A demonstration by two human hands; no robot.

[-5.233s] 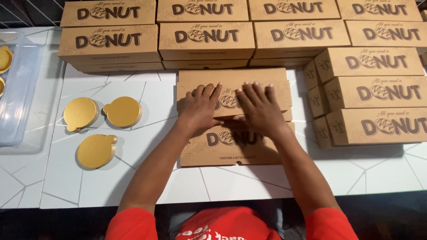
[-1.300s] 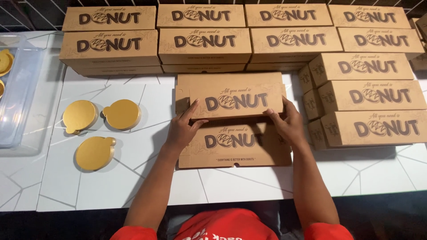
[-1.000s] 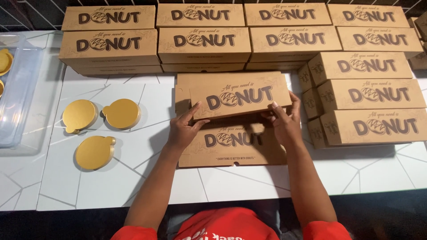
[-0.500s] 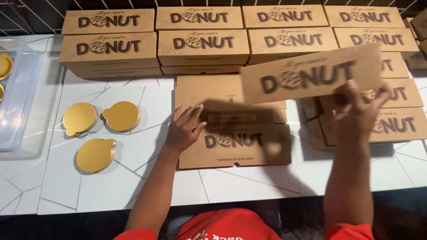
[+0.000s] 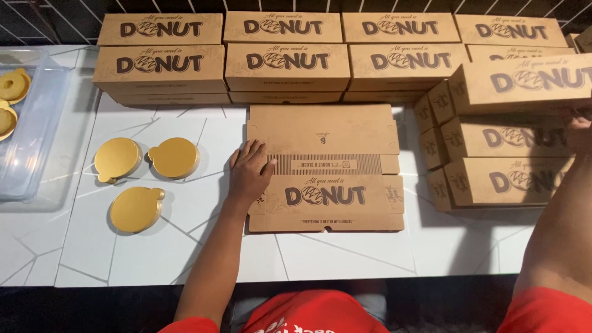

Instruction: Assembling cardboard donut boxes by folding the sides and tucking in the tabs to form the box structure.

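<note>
A stack of flat, unfolded brown cardboard boxes (image 5: 327, 166) lies on the white table in front of me. My left hand (image 5: 250, 174) rests flat on the stack's left edge, fingers spread. My right hand (image 5: 578, 128) is at the far right edge of the view, gripping a folded brown box (image 5: 521, 83) and holding it on top of the pile of finished boxes there. Only part of that hand shows.
Rows of folded brown boxes (image 5: 287, 61) line the back of the table, and more are piled at the right (image 5: 493, 179). Three round gold cake boards (image 5: 135, 179) lie at the left. A clear plastic tub (image 5: 28, 135) holding yellow rings sits at the far left.
I folded a box up from the flat stack, lifted it with both hands, then carried it right with my right hand onto the right pile. My left hand stayed on the flat stack.
</note>
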